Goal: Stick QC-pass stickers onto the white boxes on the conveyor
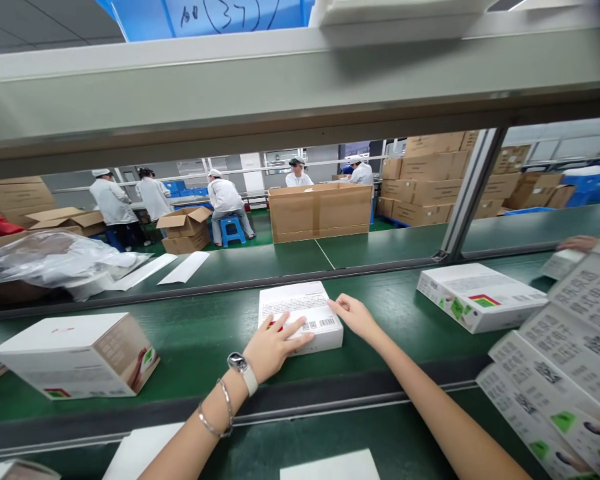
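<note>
White box (305,305) set on green belt (200,360); left hand (271,345) laid on top, fingers spread, nothing gripped; right hand (357,319) curled at box's right edge, any pinch can't be told.

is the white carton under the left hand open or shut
Shut, as far as visible: the white carton under the left hand shows a flat face and no raised flap; its far side is hidden.

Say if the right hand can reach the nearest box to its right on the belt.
Likely yes: just green belt shows between the right hand and that white box, though it may take a stretch.
</note>
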### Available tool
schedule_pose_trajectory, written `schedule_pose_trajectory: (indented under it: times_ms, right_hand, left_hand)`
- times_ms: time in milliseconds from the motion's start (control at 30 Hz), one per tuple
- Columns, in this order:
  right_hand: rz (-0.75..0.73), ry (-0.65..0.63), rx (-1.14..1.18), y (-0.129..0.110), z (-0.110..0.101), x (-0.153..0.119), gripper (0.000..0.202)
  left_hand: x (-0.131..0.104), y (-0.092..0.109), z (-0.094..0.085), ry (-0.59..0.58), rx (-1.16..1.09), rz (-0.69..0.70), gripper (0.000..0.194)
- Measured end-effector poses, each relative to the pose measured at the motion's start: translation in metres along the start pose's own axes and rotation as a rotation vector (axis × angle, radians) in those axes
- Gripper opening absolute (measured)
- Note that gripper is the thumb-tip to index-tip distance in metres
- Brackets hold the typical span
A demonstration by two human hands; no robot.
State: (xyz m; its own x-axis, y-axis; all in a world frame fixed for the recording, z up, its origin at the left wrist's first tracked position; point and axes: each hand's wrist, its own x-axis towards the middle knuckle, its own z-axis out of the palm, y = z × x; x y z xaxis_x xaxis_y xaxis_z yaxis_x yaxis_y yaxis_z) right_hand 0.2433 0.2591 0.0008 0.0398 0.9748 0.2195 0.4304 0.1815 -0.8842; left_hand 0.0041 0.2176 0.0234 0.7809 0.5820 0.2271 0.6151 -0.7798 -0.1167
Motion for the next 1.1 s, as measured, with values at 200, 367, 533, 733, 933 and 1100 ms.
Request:
schedule_pose_trajectory:
  times_ms: [200, 367, 533, 733, 933, 1100]
  right_hand:
    - [0.161, -0.083, 0.289, -0.001, 0.028, 0.01, 0.044]
    - [0.214, -0.227, 0.426, -0.004, 0.046, 0.007, 0.046]
    - [0.077, -0.232, 0.569, -0.017, 0.041, 0.0, 0.049]
    - [-0.122, -0.097, 0.347, -0.018, 0.03, -0.012, 0.071]
    - [-0.155, -0.073, 0.231, -0.02, 0.021, -0.052, 0.054]
    - [-0.179, -0.142, 0.185, -0.032, 0.007, -0.115, 0.035]
  left_hand:
    - [-0.033, -0.026, -0.005, 0.232, -0.701, -0.351, 0.022]
    - [-0.024, -0.052, 0.007, 0.413, -1.221, -0.741, 0.046]
    - [-0.021, -0.051, 0.002, 0.497, -1.378, -0.606, 0.068]
    - [-0.031, -0.038, -0.011, 0.683, -1.097, -0.546, 0.085]
    - [-0.052, -0.035, -0.023, 0.7, -0.718, -0.668, 0.059]
    - [-0.064, 0.013, -0.045, 0.755, -0.216, -0.528, 0.05]
